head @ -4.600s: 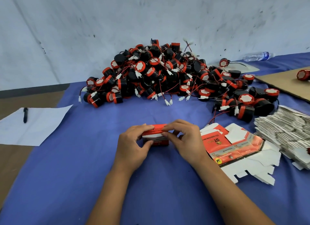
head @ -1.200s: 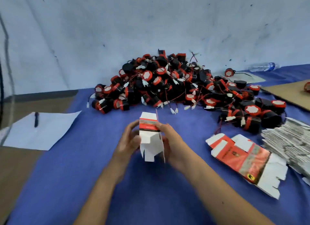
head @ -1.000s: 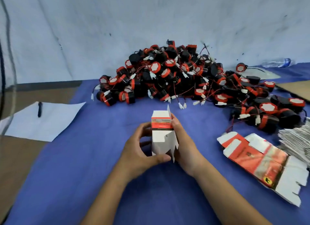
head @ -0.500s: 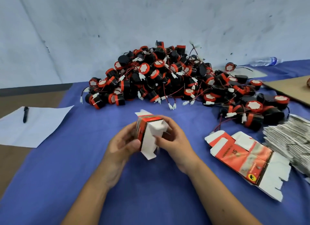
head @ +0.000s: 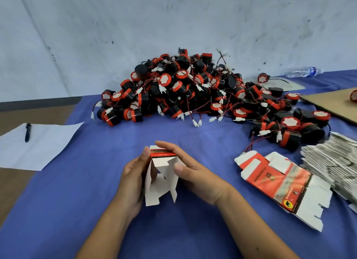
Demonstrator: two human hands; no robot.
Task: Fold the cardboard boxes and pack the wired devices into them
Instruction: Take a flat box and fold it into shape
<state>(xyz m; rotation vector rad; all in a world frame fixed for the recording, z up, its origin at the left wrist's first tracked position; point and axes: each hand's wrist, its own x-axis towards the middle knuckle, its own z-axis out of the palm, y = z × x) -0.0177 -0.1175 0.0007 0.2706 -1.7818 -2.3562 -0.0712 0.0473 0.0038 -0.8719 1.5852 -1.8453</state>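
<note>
A small red and white cardboard box [head: 161, 178] is held above the blue cloth, its open end and loose white flaps turned toward me. My left hand [head: 133, 178] grips its left side, thumb at the top corner. My right hand [head: 195, 174] holds the right side, fingers over the top edge and thumb against a flap. A big heap of black and red wired devices [head: 193, 90] lies behind. An unfolded red box blank [head: 278, 181] lies flat to the right.
A stack of flat box blanks [head: 336, 160] sits at the right edge. White paper [head: 36, 144] with a black pen [head: 27, 132] lies at the left. A brown cardboard sheet [head: 334, 102] and a water bottle [head: 301, 72] are at the back right.
The box was pressed flat on the cloth, then lifted and opened up. Over the last half second both hands turned it so its open end faces me.
</note>
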